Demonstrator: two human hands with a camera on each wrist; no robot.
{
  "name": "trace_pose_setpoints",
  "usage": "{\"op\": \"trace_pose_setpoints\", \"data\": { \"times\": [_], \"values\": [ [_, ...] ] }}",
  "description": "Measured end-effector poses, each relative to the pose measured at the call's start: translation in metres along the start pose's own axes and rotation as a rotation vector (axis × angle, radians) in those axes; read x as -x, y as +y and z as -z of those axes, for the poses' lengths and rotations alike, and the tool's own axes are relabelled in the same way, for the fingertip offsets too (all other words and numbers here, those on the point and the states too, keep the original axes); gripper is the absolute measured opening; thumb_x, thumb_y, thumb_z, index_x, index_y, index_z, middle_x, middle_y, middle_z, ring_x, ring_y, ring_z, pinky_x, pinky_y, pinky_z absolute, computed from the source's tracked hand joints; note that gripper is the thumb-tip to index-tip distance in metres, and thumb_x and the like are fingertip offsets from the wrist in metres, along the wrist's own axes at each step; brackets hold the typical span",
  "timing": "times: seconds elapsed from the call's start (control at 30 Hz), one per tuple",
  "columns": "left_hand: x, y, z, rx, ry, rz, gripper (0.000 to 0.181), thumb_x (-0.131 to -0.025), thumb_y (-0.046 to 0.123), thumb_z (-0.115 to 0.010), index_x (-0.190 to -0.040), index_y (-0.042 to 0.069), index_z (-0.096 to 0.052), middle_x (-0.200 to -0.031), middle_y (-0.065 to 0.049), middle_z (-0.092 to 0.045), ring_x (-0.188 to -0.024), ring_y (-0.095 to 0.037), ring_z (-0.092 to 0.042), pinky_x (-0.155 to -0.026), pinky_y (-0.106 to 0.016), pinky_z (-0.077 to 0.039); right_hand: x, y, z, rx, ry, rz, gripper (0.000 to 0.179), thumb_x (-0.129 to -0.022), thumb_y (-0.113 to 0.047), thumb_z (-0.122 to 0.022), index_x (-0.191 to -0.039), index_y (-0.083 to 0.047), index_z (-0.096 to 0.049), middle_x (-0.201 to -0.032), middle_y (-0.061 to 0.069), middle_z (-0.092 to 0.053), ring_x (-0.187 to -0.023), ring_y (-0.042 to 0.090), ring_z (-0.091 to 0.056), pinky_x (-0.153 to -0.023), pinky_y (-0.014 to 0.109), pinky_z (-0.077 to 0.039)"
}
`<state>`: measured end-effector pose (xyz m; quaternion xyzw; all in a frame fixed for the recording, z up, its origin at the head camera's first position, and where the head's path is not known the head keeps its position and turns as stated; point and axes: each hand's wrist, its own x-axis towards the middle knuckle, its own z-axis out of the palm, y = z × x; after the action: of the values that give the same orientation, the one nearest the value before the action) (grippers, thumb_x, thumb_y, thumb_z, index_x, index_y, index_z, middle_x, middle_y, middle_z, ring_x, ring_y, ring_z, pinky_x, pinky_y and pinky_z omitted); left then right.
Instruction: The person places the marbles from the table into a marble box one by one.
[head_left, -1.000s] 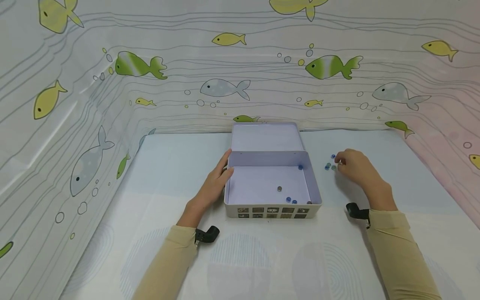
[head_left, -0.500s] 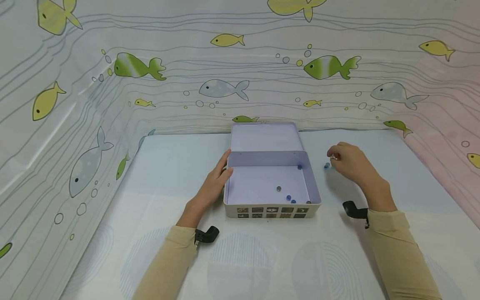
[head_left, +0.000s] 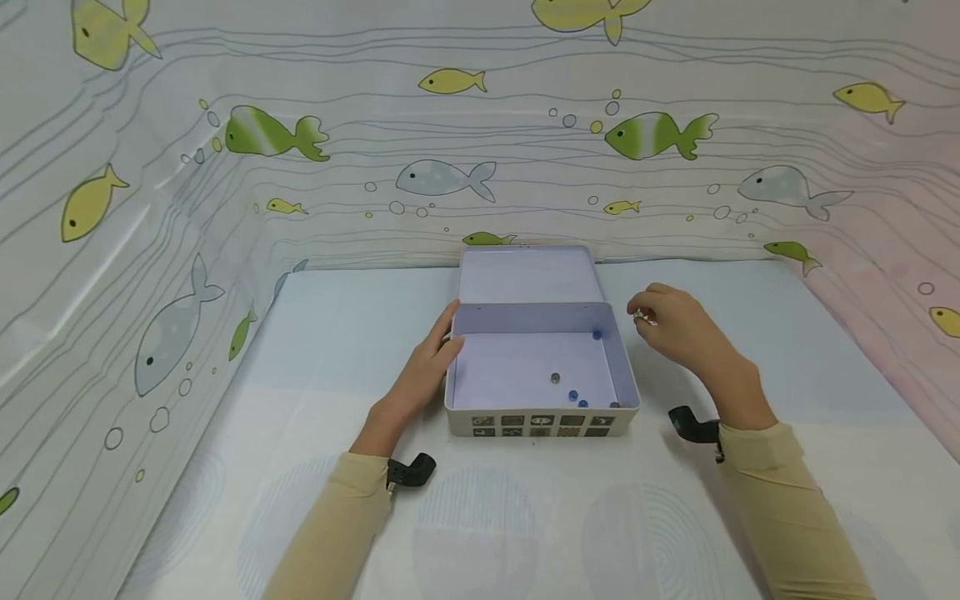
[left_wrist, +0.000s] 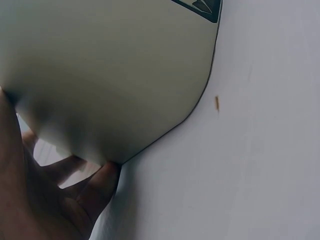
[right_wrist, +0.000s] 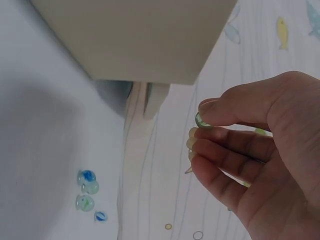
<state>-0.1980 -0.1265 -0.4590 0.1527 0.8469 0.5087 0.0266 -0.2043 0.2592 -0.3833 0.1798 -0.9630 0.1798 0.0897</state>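
My left hand (head_left: pixel 423 367) rests against the left side of an open pale box (head_left: pixel 495 358). Its thumb and fingers are spread along the wall and rim, and the left wrist view shows fingertips (left_wrist: pixel 102 185) touching the outside near the table. Just right of the box, above the table, my right hand (head_left: pixel 678 329) pinches a green glass marble (right_wrist: pixel 201 121) between thumb and fingers. Inside the box lie several marbles, among them a blue marble (head_left: pixel 573 395) and a grey-looking marble (head_left: pixel 555 378). Loose blue and green marbles (right_wrist: pixel 85 202) lie on the table.
The box's hinged lid (head_left: pixel 528 275) stands back from its rear edge. Behind it rises a fish-patterned backdrop (head_left: pixel 540 200), which also lines both sides. The pale tabletop (head_left: pixel 337 333) stretches out to the left and in front.
My right hand has picked up a marble from the loose group, lifted slightly and moved left toward the box. The left hand keeps its place on the box.
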Motion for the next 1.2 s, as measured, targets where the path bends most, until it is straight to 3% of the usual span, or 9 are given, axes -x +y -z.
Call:
{"op": "trace_pose_setpoints", "data": {
  "times": [0.23,0.43,0.6,0.97,1.2],
  "values": [
    [0.002,0.006,0.001,-0.003,-0.006,0.021,0.061,-0.105,0.045,-0.035,-0.16,0.039,-0.008,-0.166,0.006,-0.019,-0.153,-0.026,-0.024,-0.12,-0.056,-0.029,-0.001,-0.018,-0.005,-0.009,0.031,0.055,0.018,-0.088,0.002,-0.062,-0.103,-0.002,-0.072,-0.093,0.008,-0.064,-0.086,0.024,-0.059,-0.074,0.039,-0.051],
    [0.011,0.034,0.007,0.017,-0.039,0.028,0.062,-0.107,0.031,-0.036,-0.162,0.026,-0.009,-0.167,-0.006,-0.018,-0.153,-0.033,-0.023,-0.12,-0.057,-0.027,0.0,-0.036,-0.011,-0.024,0.04,0.12,0.017,-0.088,0.001,-0.065,-0.102,-0.003,-0.073,-0.093,0.006,-0.065,-0.084,0.022,-0.059,-0.072,0.035,-0.051],
    [0.016,0.046,0.009,-0.006,-0.046,0.035,0.061,-0.107,0.03,-0.035,-0.161,0.028,-0.008,-0.167,-0.006,-0.019,-0.153,-0.031,-0.024,-0.12,-0.055,-0.028,0.0,-0.045,-0.017,-0.022,0.029,0.126,0.018,-0.087,0.001,-0.066,-0.103,-0.003,-0.073,-0.096,0.006,-0.065,-0.084,0.02,-0.056,-0.072,0.034,-0.05],
    [0.017,0.046,0.01,0.003,-0.044,0.039,0.061,-0.107,0.029,-0.036,-0.162,0.027,-0.009,-0.167,-0.006,-0.018,-0.153,-0.031,-0.023,-0.12,-0.056,-0.028,-0.005,-0.064,-0.031,0.009,-0.018,0.158,0.016,-0.087,-0.003,-0.07,-0.103,-0.005,-0.074,-0.101,0.007,-0.066,-0.092,0.022,-0.062,-0.078,0.037,-0.056],
    [0.013,0.04,0.009,-0.001,-0.047,0.043,0.061,-0.107,0.031,-0.035,-0.161,0.03,-0.008,-0.167,-0.004,-0.018,-0.153,-0.031,-0.024,-0.12,-0.055,-0.029,-0.006,-0.072,-0.043,0.026,-0.022,0.241,0.016,-0.085,-0.001,-0.072,-0.101,-0.005,-0.074,-0.097,0.006,-0.065,-0.089,0.021,-0.063,-0.076,0.036,-0.056]
  ]
}}
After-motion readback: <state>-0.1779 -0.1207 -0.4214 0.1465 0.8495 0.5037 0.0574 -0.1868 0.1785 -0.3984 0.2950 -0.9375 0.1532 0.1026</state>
